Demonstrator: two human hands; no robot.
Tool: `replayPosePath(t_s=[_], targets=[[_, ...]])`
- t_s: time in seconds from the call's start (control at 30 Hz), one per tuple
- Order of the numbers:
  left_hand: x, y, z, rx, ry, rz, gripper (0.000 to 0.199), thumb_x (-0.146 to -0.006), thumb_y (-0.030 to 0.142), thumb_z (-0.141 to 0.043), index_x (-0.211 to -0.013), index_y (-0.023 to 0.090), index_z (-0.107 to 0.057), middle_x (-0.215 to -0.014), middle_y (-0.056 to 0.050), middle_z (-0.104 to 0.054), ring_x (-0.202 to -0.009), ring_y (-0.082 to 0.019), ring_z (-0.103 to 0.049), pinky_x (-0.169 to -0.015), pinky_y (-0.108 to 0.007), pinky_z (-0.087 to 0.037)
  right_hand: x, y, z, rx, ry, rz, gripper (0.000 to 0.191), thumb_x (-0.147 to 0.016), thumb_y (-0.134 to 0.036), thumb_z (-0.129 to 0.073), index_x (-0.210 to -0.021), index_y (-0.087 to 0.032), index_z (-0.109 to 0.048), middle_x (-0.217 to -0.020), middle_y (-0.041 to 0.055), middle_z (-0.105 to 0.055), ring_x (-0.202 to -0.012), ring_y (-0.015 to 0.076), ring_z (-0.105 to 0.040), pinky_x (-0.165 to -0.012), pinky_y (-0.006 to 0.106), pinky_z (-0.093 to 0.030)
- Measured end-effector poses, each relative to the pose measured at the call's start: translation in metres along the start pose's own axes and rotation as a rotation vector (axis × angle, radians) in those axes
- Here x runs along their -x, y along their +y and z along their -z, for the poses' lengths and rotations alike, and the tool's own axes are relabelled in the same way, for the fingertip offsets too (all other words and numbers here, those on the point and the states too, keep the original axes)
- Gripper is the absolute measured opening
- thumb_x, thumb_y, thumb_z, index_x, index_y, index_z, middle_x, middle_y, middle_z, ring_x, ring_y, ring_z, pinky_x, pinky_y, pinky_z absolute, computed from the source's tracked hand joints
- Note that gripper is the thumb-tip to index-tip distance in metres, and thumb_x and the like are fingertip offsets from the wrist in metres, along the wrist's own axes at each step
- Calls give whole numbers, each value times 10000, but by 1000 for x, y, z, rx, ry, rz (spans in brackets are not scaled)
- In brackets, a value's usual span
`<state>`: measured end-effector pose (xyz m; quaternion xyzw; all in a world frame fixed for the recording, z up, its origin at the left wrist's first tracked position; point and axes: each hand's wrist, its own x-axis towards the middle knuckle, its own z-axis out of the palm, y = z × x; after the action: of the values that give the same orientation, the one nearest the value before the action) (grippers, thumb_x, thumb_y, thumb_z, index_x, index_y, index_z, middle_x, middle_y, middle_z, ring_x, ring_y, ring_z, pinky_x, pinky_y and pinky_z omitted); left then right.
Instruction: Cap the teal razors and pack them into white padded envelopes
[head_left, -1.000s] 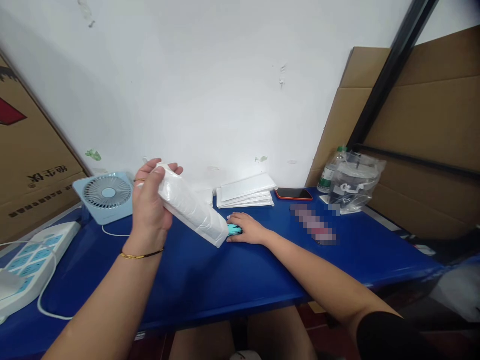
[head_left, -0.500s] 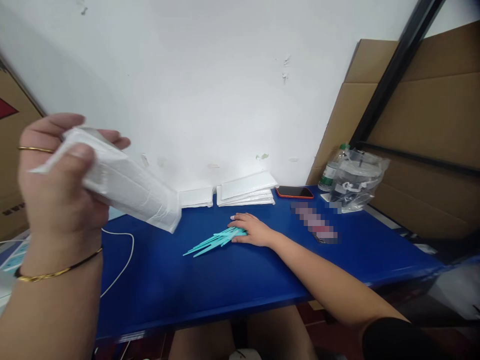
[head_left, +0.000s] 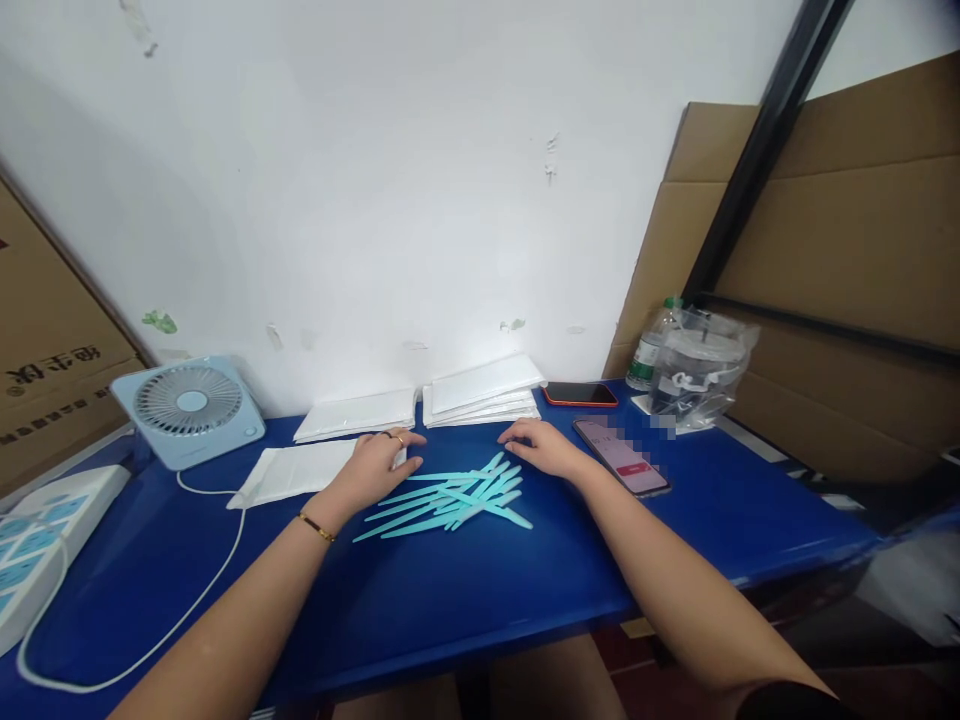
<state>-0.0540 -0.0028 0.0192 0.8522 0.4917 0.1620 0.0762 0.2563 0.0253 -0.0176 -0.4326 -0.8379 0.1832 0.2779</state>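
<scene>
My left hand [head_left: 379, 462] lies over the right end of a flat white packet [head_left: 296, 470], its fingers stretched out to the right and holding nothing visible. Just right of it, a loose fan of thin, tapered turquoise plastic sticks [head_left: 472, 500] is spread on the blue table [head_left: 450, 590], several crossing one another. My right hand [head_left: 541, 448] rests at the far right side of these sticks, fingers slightly bent and apart, with nothing in them. Behind, against the wall, are another white packet [head_left: 356, 412] and a stack of similar white packets [head_left: 484, 392].
A blue fan [head_left: 191, 405] and a white power strip [head_left: 52, 545] with a trailing cable [head_left: 214, 580] are at left. Rightward lie a red-edged phone [head_left: 580, 394], a second phone [head_left: 622, 460], a bottle [head_left: 646, 355] and a clear plastic bag [head_left: 705, 370]. Cardboard [head_left: 862, 230] stands beyond.
My left hand has come down from the raised left side, and the white packet it held now lies on the table. My right hand has come off the turquoise sticks, which are spread wider.
</scene>
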Motion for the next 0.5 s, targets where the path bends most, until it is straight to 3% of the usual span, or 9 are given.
replayPosePath(t_s=[0.1,0.27,0.37,0.5], targets=[[-10,11,-9,-12,-109,-61,270,-815,374,-482,-1001,262,-643,-1045,-30,-661,-971,-209,-579,-912,-352,-335,-1,8,-3,16,-38,19,211,-816,-306,-578,-978,-229,-689,-956,59,-617,-853,185,-580,-761,313,-455],[-27,16,-20,21,-259,-7,151,-745,341,-538,-768,231,-640,-722,1,-662,-698,-163,-586,-678,-261,-385,2,4,0,-27,-127,31,144,-742,-333,-665,-795,-209,-713,-859,32,-589,-738,148,-568,-669,263,-446],[-32,14,-25,76,-245,18,165,-751,353,-527,-751,230,-637,-723,-3,-662,-671,-163,-580,-605,-246,-372,2,-1,-1,-88,-107,2,190,-774,-366,-633,-838,-209,-719,-857,31,-601,-727,141,-572,-643,250,-438],[-36,12,-33,111,-165,26,184,-778,364,-510,-779,226,-632,-724,-2,-663,-673,-162,-585,-617,-248,-368,-3,-3,-11,-121,-72,15,209,-779,-383,-633,-820,-194,-711,-838,30,-594,-708,132,-566,-622,238,-431]])
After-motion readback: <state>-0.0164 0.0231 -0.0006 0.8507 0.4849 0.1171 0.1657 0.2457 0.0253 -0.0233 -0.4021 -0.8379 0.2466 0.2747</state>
